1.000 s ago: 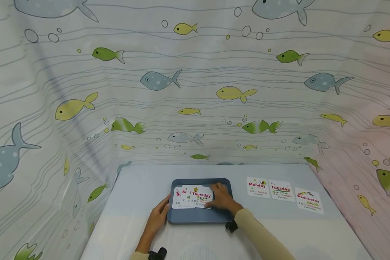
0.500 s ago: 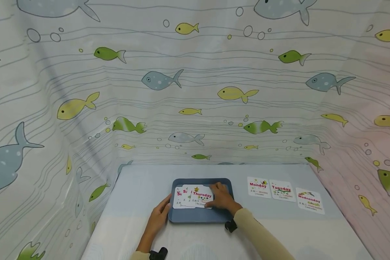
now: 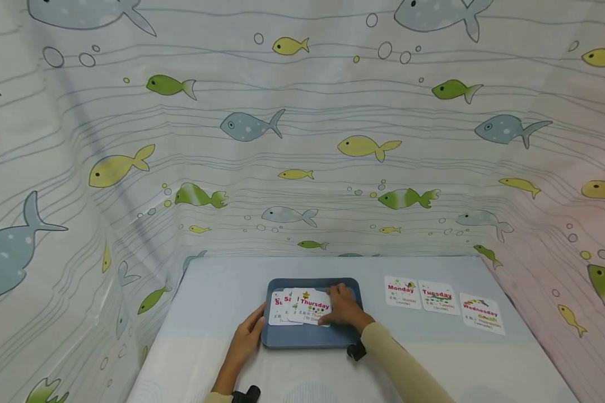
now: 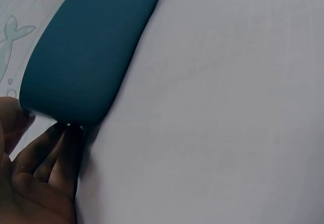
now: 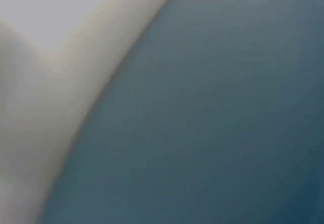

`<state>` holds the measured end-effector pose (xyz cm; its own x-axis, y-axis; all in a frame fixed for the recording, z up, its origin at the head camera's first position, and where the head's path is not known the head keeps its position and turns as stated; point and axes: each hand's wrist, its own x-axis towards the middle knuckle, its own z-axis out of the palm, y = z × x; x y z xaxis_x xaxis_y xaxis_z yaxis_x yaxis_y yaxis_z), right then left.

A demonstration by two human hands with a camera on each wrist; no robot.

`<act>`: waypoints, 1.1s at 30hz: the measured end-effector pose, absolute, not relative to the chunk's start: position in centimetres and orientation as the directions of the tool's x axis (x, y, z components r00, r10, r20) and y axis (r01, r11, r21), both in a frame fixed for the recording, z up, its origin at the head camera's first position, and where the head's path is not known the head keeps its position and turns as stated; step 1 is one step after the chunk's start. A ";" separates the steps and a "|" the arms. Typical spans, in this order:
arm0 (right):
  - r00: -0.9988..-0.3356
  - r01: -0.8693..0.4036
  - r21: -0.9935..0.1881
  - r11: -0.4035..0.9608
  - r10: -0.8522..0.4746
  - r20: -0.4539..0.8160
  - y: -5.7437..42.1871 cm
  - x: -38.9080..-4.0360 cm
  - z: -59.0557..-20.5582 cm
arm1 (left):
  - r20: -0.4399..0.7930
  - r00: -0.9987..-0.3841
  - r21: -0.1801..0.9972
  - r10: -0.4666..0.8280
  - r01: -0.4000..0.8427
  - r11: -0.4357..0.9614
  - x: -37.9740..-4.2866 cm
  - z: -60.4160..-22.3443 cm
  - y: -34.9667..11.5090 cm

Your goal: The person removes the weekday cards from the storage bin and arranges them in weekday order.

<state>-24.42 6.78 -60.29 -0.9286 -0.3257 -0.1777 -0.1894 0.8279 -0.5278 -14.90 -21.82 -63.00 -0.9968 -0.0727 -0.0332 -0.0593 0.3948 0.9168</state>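
A blue-grey tray [image 3: 307, 338] lies on the table with several white weekday cards overlapping in it. The Thursday card [image 3: 313, 307] is on top; a Saturday-like card and a Sunday-like card [image 3: 276, 318] peek out to its left, their words partly covered. My right hand [image 3: 348, 309] pinches the Thursday card's right edge, thumb at the near corner and fingers at the far one. My left hand [image 3: 244, 334] holds the left end of the tray; in the left wrist view its fingers [image 4: 66, 155] meet the tray's end wall. Only blurred tray and table fill the right wrist view.
Right of the tray, a Monday card [image 3: 402, 299], a Tuesday card [image 3: 438, 302] and a Wednesday card [image 3: 481, 319] lie in a slanting row on the pale table [image 3: 433, 369]. A fish-patterned curtain [image 3: 322, 190] surrounds the table's back and sides.
The cards in the tray have shifted slightly, with a little more of the Saturday-like card's edge showing under the Thursday card. Both hands stay nearly still.
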 end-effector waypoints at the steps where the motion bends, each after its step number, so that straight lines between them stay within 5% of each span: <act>1: -0.928 -0.181 -0.531 0.828 -0.323 -0.188 6.8 -24.5 -60.2 | -0.029 -0.997 0.916 -0.070 -0.055 0.397 -14.9 -63.0 -21.8; 33: -0.949 -0.056 -0.612 0.789 -0.233 -0.213 6.7 -24.3 -59.8 | -0.037 -0.997 0.921 -0.071 -0.062 0.384 -14.8 -62.9 -21.6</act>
<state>-24.30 6.67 -59.78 -0.9490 -0.2329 -0.2125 -0.0563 0.7885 -0.6124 -14.78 -21.65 -62.86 -0.9968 -0.0712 -0.0374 -0.0620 0.3844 0.9211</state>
